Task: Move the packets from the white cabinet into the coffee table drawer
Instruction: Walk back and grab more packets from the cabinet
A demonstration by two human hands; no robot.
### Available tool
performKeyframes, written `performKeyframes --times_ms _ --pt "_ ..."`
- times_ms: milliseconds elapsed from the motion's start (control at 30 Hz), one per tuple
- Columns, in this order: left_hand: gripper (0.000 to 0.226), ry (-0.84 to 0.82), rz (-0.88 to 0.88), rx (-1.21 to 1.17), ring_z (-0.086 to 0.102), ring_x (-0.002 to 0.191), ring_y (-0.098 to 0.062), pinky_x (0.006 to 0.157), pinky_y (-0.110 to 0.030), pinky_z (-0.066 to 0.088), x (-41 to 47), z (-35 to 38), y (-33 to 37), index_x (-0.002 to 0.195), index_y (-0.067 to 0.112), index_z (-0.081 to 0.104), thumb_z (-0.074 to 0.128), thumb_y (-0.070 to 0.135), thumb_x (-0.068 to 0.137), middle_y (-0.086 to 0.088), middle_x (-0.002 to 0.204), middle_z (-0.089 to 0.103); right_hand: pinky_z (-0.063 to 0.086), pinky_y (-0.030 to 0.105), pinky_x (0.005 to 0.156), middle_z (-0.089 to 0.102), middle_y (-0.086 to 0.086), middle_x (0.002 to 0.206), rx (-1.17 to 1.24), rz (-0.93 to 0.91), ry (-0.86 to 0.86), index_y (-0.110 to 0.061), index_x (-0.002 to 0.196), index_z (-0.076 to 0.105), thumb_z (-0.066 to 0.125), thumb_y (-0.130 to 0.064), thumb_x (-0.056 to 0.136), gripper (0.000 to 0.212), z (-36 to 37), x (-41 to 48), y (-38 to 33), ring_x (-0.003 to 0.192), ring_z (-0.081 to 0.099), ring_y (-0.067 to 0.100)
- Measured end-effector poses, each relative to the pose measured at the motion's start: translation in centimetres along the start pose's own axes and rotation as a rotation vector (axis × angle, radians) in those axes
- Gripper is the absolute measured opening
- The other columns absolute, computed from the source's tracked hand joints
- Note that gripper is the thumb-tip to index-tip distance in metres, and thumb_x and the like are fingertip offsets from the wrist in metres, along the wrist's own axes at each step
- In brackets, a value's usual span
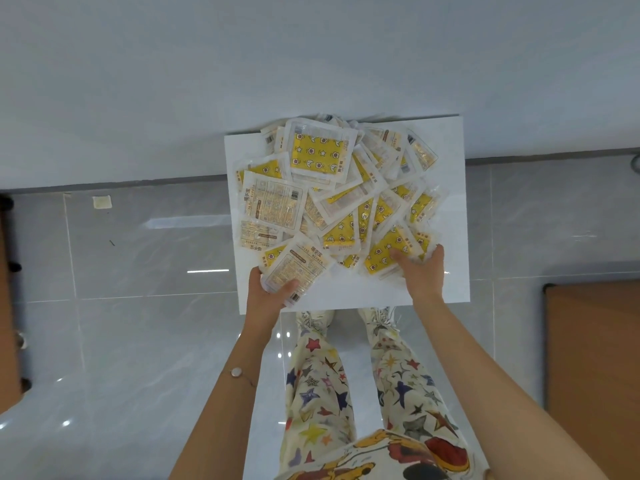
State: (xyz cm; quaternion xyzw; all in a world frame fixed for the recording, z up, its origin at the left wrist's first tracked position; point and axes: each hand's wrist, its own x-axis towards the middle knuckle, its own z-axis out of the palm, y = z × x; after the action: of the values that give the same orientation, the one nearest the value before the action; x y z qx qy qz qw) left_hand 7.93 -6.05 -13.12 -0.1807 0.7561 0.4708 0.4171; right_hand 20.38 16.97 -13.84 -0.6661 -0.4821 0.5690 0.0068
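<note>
Packets heaped flat on white cabinet (long axes every way); left hand grips one diagonal packet; right hand pinches others at near edge.

This looked like a room in a home rather than a workplace. Where the left hand and right hand gripped the packets, a plain white cabinet top lay under them, with a bare white wall beyond the grip. Below the grip and to either side spread a glossy, grey, marble-look tiled floor, which met the wall at a dark skirting. Well to the right of the grip stood a wooden furniture top with a dark edge. Far to its left showed the edge of another brown wooden piece. Nearer than the grip were casual star-print trousers and pale sneakers.
</note>
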Motion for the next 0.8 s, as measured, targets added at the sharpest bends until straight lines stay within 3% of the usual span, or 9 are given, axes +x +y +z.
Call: performKeyframes --times_ms 67,167,267,333,467,567,667,800 --pt "0.05 -0.005 0.008 -0.028 0.063 0.106 -0.023 0.084 -0.044 0.057 -0.5 -0.1 0.2 0.121 0.014 0.047 0.074 0.008 0.08 -0.006 0.117 0.063 0.047 0.028 0.081 0.06 -0.002 0.114 -0.023 -0.019 -0.027 -0.017 0.118 0.047 0.075 -0.02 0.081 0.047 -0.6 -0.2 0.0 0.1 0.059 0.017" --pt "0.047 -0.01 0.027 -0.08 0.064 0.105 -0.021 0.08 -0.04 0.058 -1.7 -0.2 0.9 0.122 0.015 0.048 0.072 0.007 0.082 -0.005 0.117 0.063 0.045 0.021 0.067 0.062 0.0 0.104 0.025 -0.009 -0.086 -0.015 0.111 0.051 0.068 -0.013 0.086 0.03 -2.4 -0.9 0.2 0.094 0.059 0.019" --pt "0.042 -0.037 0.044 -0.123 0.064 0.105 -0.023 0.078 -0.04 0.058 -3.0 -0.1 1.8 0.122 0.016 0.049 0.069 0.009 0.085 -0.005 0.118 0.063 0.046 0.023 0.066 0.063 -0.002 0.096 0.039 -0.002 -0.121 -0.016 0.098 0.054 0.069 -0.01 0.084 0.021 -4.6 -1.6 -0.3 0.091 0.061 0.021" --pt "0.039 -0.056 0.061 -0.141 0.065 0.105 -0.022 0.075 -0.038 0.058 -4.3 0.0 2.7 0.121 0.017 0.05 0.067 0.01 0.086 -0.004 0.116 0.064 0.05 0.028 0.071 0.066 -0.001 0.097 0.05 -0.001 -0.135 -0.022 0.095 0.056 0.07 -0.008 0.083 0.022 -6.1 -2.5 -1.2 0.091 0.063 0.021" --pt "0.034 -0.067 0.108 -0.189 0.065 0.104 -0.023 0.078 -0.042 0.058 -7.9 0.3 5.3 0.115 0.024 0.053 0.066 0.01 0.087 -0.002 0.114 0.065 0.054 0.042 0.085 0.069 0.006 0.107 0.104 -0.019 -0.207 -0.017 0.112 0.058 0.069 -0.007 0.083 0.032 -8.4 -4.9 -4.6 0.1 0.066 0.027" --pt "0.036 -0.063 0.13 -0.271 0.065 0.106 -0.025 0.083 -0.047 0.057 -11.2 0.3 8.0 0.119 0.022 0.054 0.066 0.009 0.087 -0.005 0.117 0.065 0.053 0.035 0.077 0.069 0.006 0.105 0.085 -0.083 -0.288 -0.017 0.11 0.057 0.068 -0.008 0.085 0.029 -9.2 -7.9 -8.7 0.098 0.066 0.026" --pt "0.036 -0.055 0.175 -0.378 0.067 0.104 -0.023 0.081 -0.042 0.057 -15.2 -0.1 10.9 0.119 0.019 0.056 0.065 0.006 0.087 -0.005 0.116 0.067 0.052 0.028 0.069 0.067 0.006 0.111 0.071 -0.172 -0.345 -0.013 0.121 0.052 0.069 -0.009 0.085 0.04 -9.6 -11.2 -12.9 0.097 0.066 0.023" --pt "0.029 0.013 0.235 -0.493 0.067 0.103 -0.025 0.075 -0.035 0.059 -20.7 -1.9 14.0 0.112 0.021 0.056 0.064 0.007 0.087 -0.006 0.114 0.068 0.053 0.024 0.072 0.064 0.002 0.114 0.063 -0.302 -0.406 -0.021 0.127 0.045 0.07 -0.011 0.085 0.05 -9.4 -16.1 -17.8 0.099 0.065 0.018"
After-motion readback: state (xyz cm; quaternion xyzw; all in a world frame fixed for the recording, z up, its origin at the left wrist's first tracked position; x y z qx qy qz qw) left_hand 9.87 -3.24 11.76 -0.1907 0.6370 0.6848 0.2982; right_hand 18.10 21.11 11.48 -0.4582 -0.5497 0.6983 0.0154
